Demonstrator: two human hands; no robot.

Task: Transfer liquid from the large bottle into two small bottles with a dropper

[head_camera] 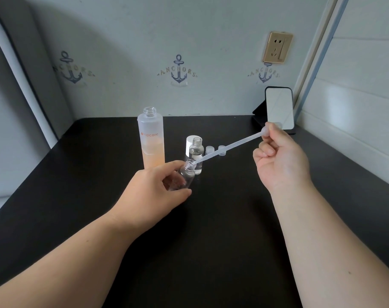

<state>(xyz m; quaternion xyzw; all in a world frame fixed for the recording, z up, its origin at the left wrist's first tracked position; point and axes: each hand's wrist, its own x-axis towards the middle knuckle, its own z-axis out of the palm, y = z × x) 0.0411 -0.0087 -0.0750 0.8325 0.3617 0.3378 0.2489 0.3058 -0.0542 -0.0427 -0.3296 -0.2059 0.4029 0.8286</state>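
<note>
Two bare hands work over a black tabletop (211, 241) set against a wall with anchor prints. Tallest on it is the large bottle (152, 141), frosted, uncapped and upright at the left, its lower part filled with peach-coloured liquid. At the far right a phone (279, 107) leans on a stand. The left hand (153, 192) has its grip wrapped around a small clear bottle (184, 176), tilted to the right, mouth open. The right hand (280, 161) pinches the bulb of a translucent dropper (231, 147), whose tip reaches that bottle's mouth. Just behind stands a second small bottle (196, 152), open, before a white cap (190, 143). Two little clear caps (209, 149) sit beside it.
</note>
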